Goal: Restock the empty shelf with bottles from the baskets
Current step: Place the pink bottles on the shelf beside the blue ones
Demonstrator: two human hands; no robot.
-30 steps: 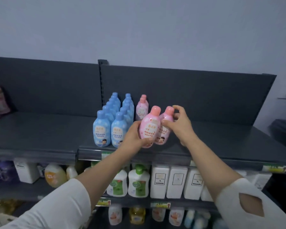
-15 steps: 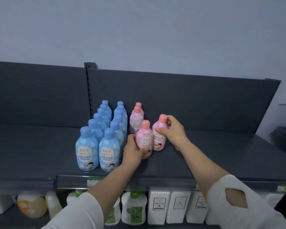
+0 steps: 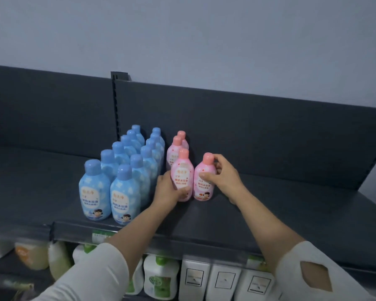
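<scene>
Mid-frame on the dark grey metal shelf [image 3: 269, 213], two pink plastic bottles stand upright side by side, labels out, just right of the two rows of blue plastic bottles [image 3: 122, 170]. My read: the left pink bottle [image 3: 182, 168] extends the pink row [image 3: 176, 148] behind it, and the right pink bottle [image 3: 204, 189] starts a new row. Grip: left hand [image 3: 167, 192] wraps the left pink bottle low, thumb across the label; right hand [image 3: 226, 177] grips the right pink bottle, thumb on front, fingers curled over cap and shoulder; both forearms reach up from the lower frame edge over the shelf lip, baskets not in view.
</scene>
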